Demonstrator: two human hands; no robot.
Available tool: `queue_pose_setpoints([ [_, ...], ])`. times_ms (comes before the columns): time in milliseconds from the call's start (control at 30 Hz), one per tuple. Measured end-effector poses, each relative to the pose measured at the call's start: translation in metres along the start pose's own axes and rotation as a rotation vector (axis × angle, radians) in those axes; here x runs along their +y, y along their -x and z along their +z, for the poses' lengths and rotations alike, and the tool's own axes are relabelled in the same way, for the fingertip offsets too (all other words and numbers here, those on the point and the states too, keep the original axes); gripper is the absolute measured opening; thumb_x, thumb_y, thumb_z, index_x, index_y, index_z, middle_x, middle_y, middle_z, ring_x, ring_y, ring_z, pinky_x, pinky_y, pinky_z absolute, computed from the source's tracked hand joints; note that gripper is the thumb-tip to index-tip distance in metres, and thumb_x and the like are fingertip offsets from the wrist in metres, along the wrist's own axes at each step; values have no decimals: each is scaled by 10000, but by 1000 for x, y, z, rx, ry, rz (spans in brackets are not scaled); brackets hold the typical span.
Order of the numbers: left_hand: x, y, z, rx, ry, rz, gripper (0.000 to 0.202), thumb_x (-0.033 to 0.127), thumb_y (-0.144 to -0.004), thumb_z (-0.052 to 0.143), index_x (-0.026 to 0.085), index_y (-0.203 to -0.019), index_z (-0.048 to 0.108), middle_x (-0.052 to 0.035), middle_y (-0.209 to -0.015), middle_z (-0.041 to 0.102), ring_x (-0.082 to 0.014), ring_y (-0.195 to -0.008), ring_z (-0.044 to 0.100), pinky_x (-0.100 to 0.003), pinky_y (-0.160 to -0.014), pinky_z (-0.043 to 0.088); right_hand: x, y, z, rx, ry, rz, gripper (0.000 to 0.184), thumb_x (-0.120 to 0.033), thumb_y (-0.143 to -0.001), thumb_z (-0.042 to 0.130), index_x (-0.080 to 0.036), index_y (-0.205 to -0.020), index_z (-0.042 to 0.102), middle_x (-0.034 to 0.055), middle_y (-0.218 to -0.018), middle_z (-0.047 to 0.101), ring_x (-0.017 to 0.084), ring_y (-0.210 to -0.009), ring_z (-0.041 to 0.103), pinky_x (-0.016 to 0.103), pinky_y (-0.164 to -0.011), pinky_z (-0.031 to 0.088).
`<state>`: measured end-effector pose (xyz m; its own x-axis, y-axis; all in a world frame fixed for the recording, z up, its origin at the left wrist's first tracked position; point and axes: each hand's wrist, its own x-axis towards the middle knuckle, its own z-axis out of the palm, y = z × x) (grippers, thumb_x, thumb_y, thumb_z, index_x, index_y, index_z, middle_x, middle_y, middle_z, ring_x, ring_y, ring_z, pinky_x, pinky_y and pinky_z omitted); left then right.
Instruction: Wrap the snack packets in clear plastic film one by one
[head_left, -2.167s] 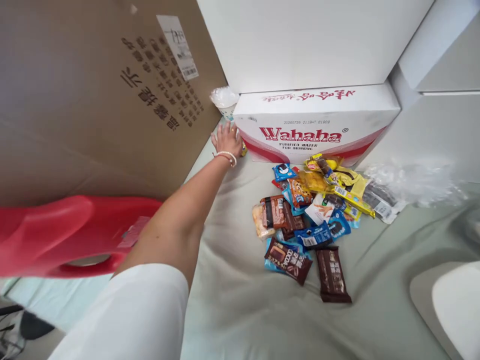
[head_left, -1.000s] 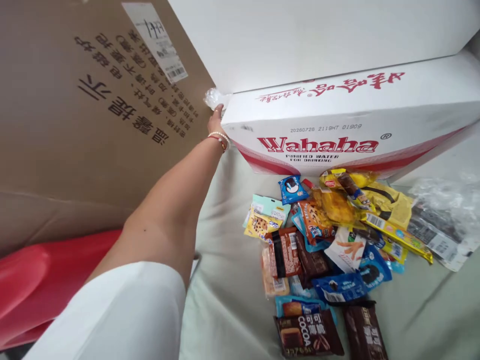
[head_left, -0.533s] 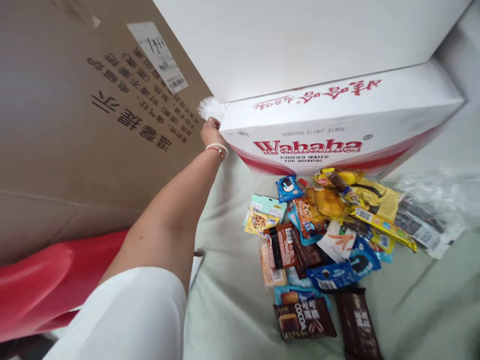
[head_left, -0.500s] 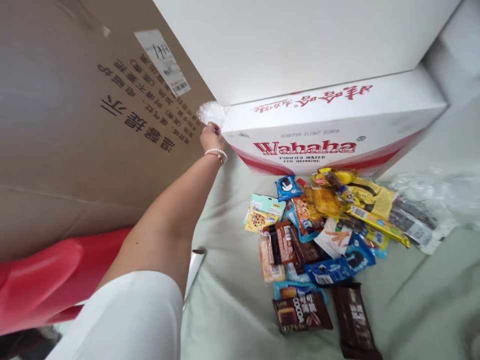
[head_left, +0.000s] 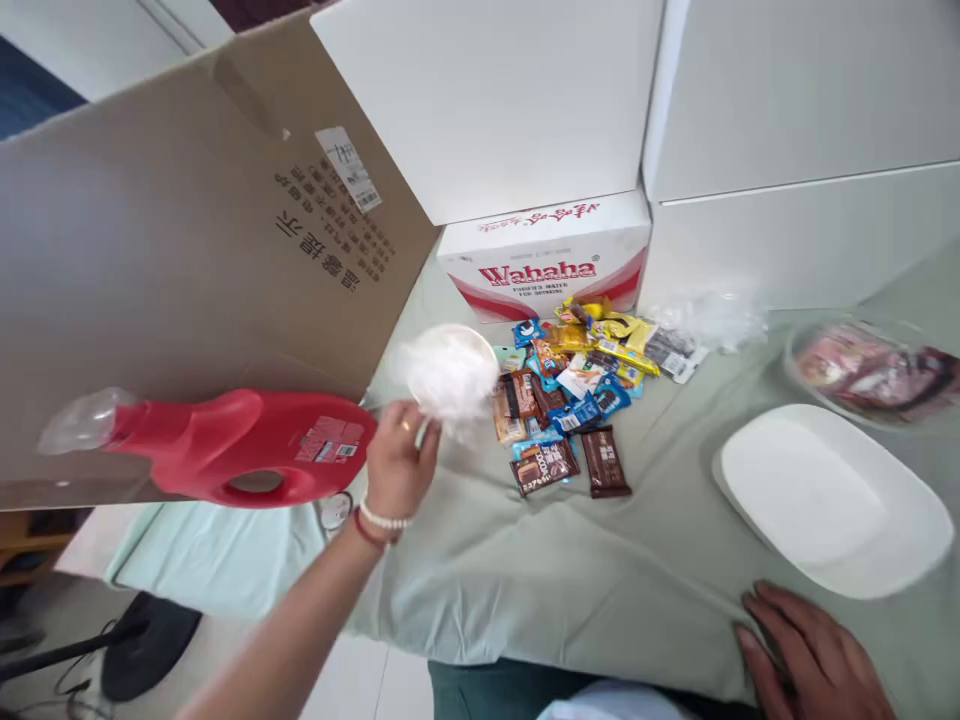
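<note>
My left hand (head_left: 397, 460), wearing a ring and bracelets, is closed on a crumpled clear plastic bag (head_left: 454, 385), which is blurred by motion. Beneath or behind the bag shows a round white dish-like shape (head_left: 480, 345), partly covered. To the right of the bag lies a heap of wrapped snacks (head_left: 562, 370), with two brown packets nearest me. My right hand (head_left: 817, 655) rests on the green cloth (head_left: 637, 570) at lower right, fingers stretched out, holding nothing. Above it is a white oval-cornered tray (head_left: 802, 480).
A red jug-shaped bottle (head_left: 300, 440) stands tilted in view at left, before a large cardboard panel (head_left: 187, 250). A Wahaha water box (head_left: 547, 260) is at the back. Crumpled clear plastic (head_left: 716, 318) and a clear bowl (head_left: 825, 365) with pink packets are at right.
My left hand has drawn the clear plastic bag back from beside the Wahaha box toward me. The view has widened; my right hand, the tray and the bowl now show.
</note>
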<state>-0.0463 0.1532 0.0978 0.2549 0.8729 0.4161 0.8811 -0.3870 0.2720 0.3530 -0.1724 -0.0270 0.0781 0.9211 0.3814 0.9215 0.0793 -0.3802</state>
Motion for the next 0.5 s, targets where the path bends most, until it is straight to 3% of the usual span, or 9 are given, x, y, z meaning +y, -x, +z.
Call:
queue_pose_setpoints([
  [67, 35, 50, -4, -62, 98, 120, 179, 233, -978, 523, 305, -1090, 642, -63, -1046, 672, -228, -947, 687, -364, -809, 580, -14, -13, -14, 8, -58, 41, 264, -304, -971, 613, -248, -1225, 660, 109, -1173, 711, 307, -1027, 699, 469, -858, 564],
  [133, 67, 94, -2, -129, 195, 176, 300, 191, -988, 512, 360, -1213, 616, -64, -1125, 689, -228, -1016, 707, -379, -835, 612, -39, -32, -35, 116, -96, 82, 345, -253, -960, 619, -239, -1305, 607, 134, -1198, 659, 314, -1084, 666, 470, -893, 564],
  [200, 94, 129, 1, -189, 284, 201, 404, 165, -988, 503, 405, -1305, 576, -67, -1137, 696, -241, -1083, 711, -414, -882, 635, -72, -55, -54, 195, -161, 41, 438, -249, -960, 606, -238, -1393, 540, 154, -1248, 616, 329, -1153, 631, 486, -929, 559],
  [267, 115, 153, 5, -211, 382, 256, 496, 135, -983, 488, 431, -1377, 531, -66, -1123, 704, -247, -1116, 707, -457, -960, 633, -104, -78, -63, 188, -268, -22, 462, -307, -998, 550, -213, -1445, 486, 182, -1327, 579, 340, -1225, 602, 512, -987, 548],
  [300, 123, 161, 7, -213, 426, 289, 528, 121, -978, 484, 436, -1401, 515, -66, -1125, 706, -246, -1114, 706, -480, -1006, 621, -118, -89, -63, 150, -314, -51, 449, -329, -1011, 535, -202, -1438, 484, 188, -1347, 577, 335, -1238, 603, 507, -1004, 548],
  [367, 133, 171, 10, -197, 484, 349, 556, 103, -972, 483, 431, -1420, 506, -62, -1108, 707, -233, -1055, 707, -513, -1080, 588, -138, -108, -54, -56, -314, -56, 385, -322, -1032, 524, -196, -1395, 501, 173, -1305, 627, 309, -1209, 636, 471, -1006, 558],
  [500, 137, 177, 13, -131, 493, 439, 495, 65, -968, 489, 349, -1367, 558, -33, -938, 681, -190, -873, 680, -509, -1080, 586, -153, -138, -27, -484, -125, 188, 530, -318, -996, 607, -121, -1464, 453, 223, -1398, 612, 336, -1217, 664, 441, -981, 558],
])
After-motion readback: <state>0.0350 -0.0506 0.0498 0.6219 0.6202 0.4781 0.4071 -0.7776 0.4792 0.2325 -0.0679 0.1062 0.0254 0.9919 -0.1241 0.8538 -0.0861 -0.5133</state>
